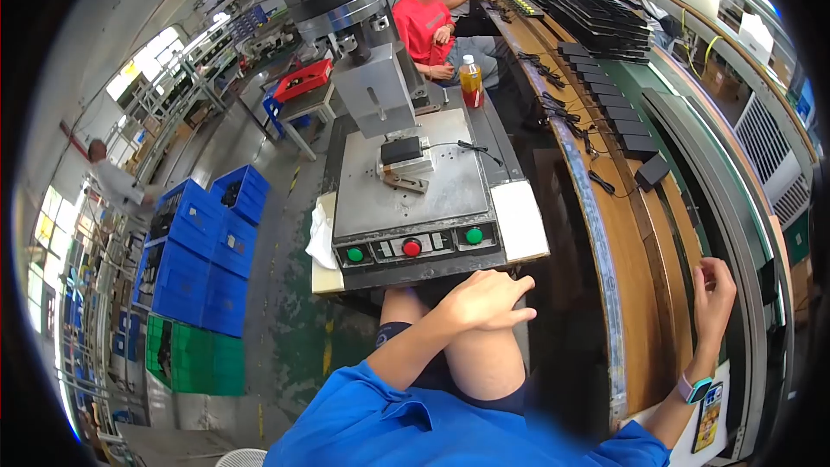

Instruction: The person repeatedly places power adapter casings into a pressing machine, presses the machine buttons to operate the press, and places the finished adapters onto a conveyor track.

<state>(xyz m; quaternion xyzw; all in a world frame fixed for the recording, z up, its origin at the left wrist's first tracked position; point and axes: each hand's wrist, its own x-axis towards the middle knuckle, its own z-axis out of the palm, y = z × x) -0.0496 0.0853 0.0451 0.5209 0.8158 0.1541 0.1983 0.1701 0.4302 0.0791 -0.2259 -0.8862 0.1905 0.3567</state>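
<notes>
My left hand (491, 301) is above my knee, just in front of the press machine's front edge. Its fingers and thumb are apart, and no object shows in it. Off to the right, my right hand (714, 296) is raised beside the wooden bench edge, fingers loosely bent and apart, with nothing visible between them. On the machine's metal plate (363, 199), a black power adapter (401, 151) rests in a fixture (418, 166), its cable trailing right. The metal press head (374, 91) hangs above it. Green buttons (474, 236) flank a red button (411, 247) on the front panel.
Black adapters (635, 145) with cables line the wooden bench (627, 268) at right. A drink bottle (470, 82) stands behind the plate. Blue crates (207, 246) and a green crate (203, 359) stack at left. A phone (707, 419) lies near my right forearm. Co-workers sit farther back.
</notes>
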